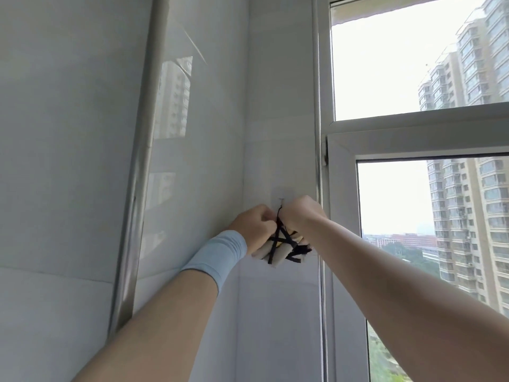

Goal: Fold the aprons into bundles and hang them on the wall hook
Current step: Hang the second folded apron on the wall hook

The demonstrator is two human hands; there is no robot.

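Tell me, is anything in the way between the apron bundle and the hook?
Nothing visible. The apron bundle sits below the wall hook, its black strap reaching up toward it. The left hand and right hand hold it from either side, not across the hook. Whether the strap is hooked yet is unclear.

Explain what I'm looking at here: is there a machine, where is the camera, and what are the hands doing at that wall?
There is no machine. This is a single picture from a camera worn on a person's head, so you see their own two bare arms reaching forward. The left hand, with a light blue wristband, and the right hand both grip an apron bundle: pale rolled cloth tied with black straps. They hold it just under a small clear wall hook on the white tiled wall, beside a window. A thin black strap runs up toward the hook. I cannot tell whether it is hooked on.
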